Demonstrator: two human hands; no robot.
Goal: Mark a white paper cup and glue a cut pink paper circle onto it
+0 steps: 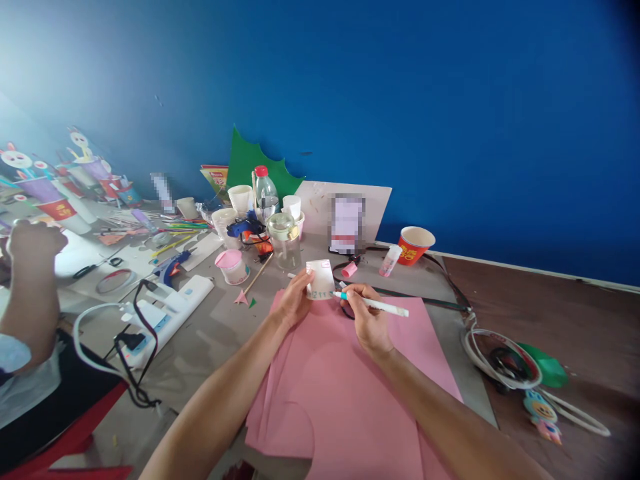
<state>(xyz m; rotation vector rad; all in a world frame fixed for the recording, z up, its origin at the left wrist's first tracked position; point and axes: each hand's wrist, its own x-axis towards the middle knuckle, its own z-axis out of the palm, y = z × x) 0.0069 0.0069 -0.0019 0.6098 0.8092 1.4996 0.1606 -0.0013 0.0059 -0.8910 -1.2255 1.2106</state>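
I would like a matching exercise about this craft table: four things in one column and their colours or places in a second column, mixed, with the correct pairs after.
Things:
1. white paper cup
2. marker
3. red paper cup
4. pink paper sheets

Places:
A. held in the right hand
B. lying flat under both hands
C. held in the left hand
D. standing near the blue wall, right of the hands

Pairs: 1-C, 2-A, 3-D, 4-B

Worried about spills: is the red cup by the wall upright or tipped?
Tipped. The red cup leans, its open mouth tilted toward the camera; whether it holds anything cannot be told.
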